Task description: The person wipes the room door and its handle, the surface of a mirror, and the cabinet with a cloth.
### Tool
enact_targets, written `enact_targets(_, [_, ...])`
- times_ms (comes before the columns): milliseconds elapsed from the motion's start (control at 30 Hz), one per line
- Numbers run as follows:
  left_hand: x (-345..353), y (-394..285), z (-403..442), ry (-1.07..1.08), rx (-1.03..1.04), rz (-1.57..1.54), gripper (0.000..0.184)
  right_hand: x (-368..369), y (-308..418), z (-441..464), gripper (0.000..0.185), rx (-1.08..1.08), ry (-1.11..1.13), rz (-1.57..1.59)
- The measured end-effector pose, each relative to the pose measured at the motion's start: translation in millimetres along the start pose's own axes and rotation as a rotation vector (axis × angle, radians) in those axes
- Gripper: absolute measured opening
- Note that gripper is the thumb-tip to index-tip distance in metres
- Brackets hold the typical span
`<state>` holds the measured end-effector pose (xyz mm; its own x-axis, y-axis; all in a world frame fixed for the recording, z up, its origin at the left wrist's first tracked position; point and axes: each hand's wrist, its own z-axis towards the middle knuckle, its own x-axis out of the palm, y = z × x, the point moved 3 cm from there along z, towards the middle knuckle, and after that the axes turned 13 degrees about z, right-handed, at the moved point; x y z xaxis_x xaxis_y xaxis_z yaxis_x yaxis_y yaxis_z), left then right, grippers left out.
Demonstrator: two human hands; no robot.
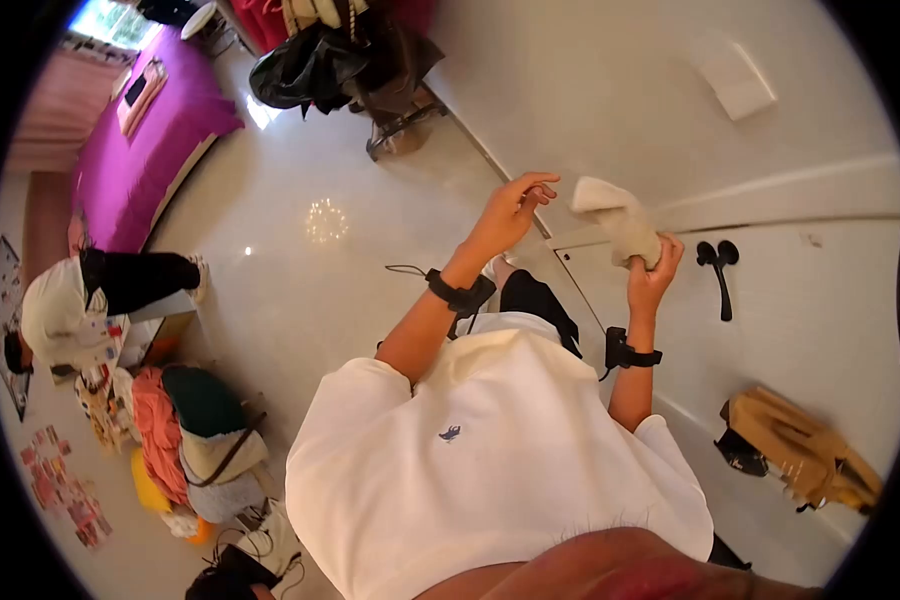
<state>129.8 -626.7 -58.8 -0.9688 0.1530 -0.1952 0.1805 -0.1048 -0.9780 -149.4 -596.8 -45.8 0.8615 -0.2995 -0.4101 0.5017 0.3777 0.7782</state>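
Observation:
My right hand (655, 265) is closed around the lower end of a beige cloth (615, 215), which bends up and to the left from my fingers. Its upper end tips toward my left hand (515, 212), which is held apart from it with nothing in it. The fingers of that hand are partly stretched out and loosely curved. Beside and behind the cloth is a white door (770, 350) with a black handle (717, 278), to the right of my right hand. A black strap with a small device sits on each wrist.
A tan bag (800, 445) hangs at the right. A rack (360, 60) loaded with dark bags stands at the top. Piled clothes (195, 420) are at the left, near another person (80, 310) bending over a desk. Beyond is a purple-covered bed (160, 130). Glossy floor (300, 290) lies between.

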Motion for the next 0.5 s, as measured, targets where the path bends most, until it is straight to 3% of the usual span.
enact_targets(33, [-7, 10, -3, -0.022, -0.007, 0.006, 0.036, 9, -5, 3, 0.041, 0.0, 0.022, 0.011])
enact_targets(100, [-23, 18, -9, -0.061, -0.031, 0.02, 0.034, 36, -7, 15, 0.046, 0.165, 0.034, 0.349])
enact_targets(200, [-46, 28, -7, -0.129, -0.088, 0.149, 0.045, 98, -2, 26, 0.049, 0.241, 0.13, 0.446])
enact_targets(300, [-80, 46, 2, -0.19, -0.164, 0.234, 0.06, 167, 20, 56, 0.05, 0.219, 0.284, 0.553])
enact_targets(367, [-115, 71, 23, -0.237, 0.033, 0.517, 0.073, 211, 30, 80, 0.052, 0.049, 0.508, 0.501])
enact_targets(400, [-137, 97, 36, -0.249, 0.022, 0.525, 0.073, 232, 23, 95, 0.052, 0.048, 0.52, 0.513])
enact_targets(467, [-189, 148, 53, -0.537, -0.135, 0.79, 0.076, 275, 2, 120, 0.055, 0.043, 0.511, 0.444])
enact_targets(500, [-212, 162, 59, -0.622, -0.297, 0.692, 0.077, 294, -7, 134, 0.055, 0.052, 0.516, 0.451])
